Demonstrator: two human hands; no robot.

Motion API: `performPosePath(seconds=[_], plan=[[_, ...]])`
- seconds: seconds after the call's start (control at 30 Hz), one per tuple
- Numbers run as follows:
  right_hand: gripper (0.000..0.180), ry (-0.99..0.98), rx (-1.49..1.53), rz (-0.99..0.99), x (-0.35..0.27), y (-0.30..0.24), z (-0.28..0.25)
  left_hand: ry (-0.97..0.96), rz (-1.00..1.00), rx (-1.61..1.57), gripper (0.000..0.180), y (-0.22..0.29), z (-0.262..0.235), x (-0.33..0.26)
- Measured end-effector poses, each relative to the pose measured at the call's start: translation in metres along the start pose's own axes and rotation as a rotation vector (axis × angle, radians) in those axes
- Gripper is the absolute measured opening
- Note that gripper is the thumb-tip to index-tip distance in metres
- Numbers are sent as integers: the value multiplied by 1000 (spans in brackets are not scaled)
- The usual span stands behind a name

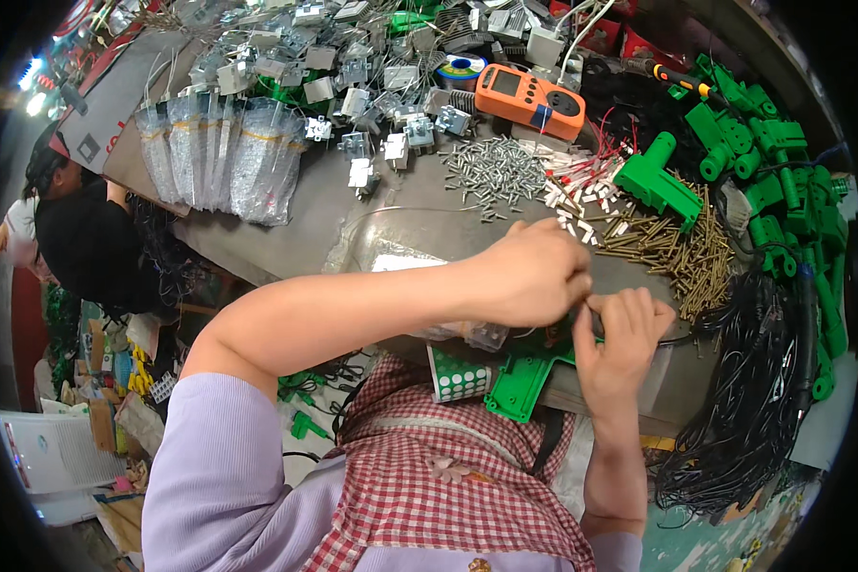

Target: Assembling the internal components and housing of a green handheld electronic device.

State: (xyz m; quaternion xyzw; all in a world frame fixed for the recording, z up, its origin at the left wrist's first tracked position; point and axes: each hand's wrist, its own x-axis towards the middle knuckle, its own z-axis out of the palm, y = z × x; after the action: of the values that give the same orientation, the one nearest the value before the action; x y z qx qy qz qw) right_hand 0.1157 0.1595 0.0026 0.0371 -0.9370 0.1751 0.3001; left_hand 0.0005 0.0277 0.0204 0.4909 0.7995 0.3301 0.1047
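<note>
Your left hand (532, 274) and right hand (620, 334) pinch together over the green pistol-shaped plastic housing (522, 377) at the near table edge; its handle runs toward you, just below both grips.

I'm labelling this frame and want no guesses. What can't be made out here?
Head view:
- Green part: upper end hidden under both hands.
- What the left hand and right hand pinch: covered by the fingers.
- Orange meter: screen too small to read.
- Black wires: far ends lost at the dark rim.

Bright even light, sharp, fisheye-bent edges
</note>
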Motion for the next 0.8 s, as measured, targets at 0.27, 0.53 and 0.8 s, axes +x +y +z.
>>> performPosePath(seconds=[0.27, 0.53, 0.8], plan=[[25, -60, 307, 234, 2, 7, -7, 605, -315, 353, 19, -134, -70, 42], [21, -15, 350, 340, -2, 9, -19, 671, -25, 487, 13, -147, -80, 14], [22, 123, 350, -23, 25, -5, -30, 471, 205, -115, 20, -50, -65, -71]])
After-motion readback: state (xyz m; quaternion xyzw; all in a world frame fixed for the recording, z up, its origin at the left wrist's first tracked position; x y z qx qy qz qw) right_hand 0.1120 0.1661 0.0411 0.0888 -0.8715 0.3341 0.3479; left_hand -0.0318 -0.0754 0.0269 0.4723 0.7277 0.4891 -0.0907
